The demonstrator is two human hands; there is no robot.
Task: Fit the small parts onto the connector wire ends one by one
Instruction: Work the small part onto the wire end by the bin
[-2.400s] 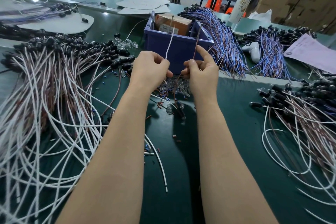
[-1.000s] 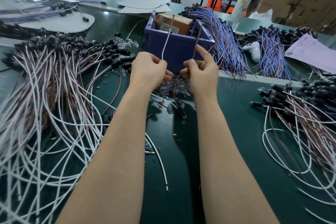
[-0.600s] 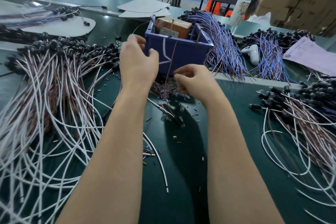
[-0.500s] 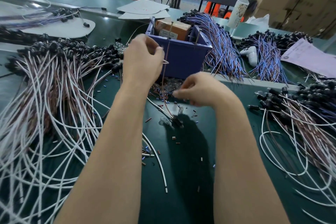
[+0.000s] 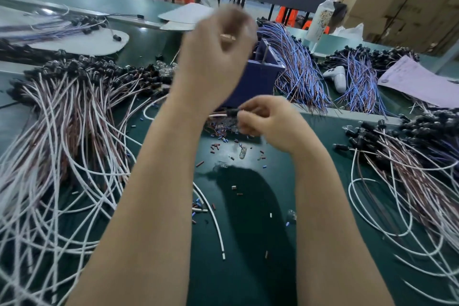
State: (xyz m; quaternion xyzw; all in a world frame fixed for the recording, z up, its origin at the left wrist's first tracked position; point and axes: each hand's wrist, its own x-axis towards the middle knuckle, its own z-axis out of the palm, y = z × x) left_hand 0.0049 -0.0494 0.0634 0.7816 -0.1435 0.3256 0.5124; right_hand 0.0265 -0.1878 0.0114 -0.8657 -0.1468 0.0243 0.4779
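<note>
Head view: left hand (image 5: 213, 57) hides bin (image 5: 260, 79) (contents unseen).

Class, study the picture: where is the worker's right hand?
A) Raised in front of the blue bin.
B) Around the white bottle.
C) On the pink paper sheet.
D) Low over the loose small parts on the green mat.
D: the right hand pinches a connector wire just above the small parts on the green mat; the raised one is the left hand.
</note>
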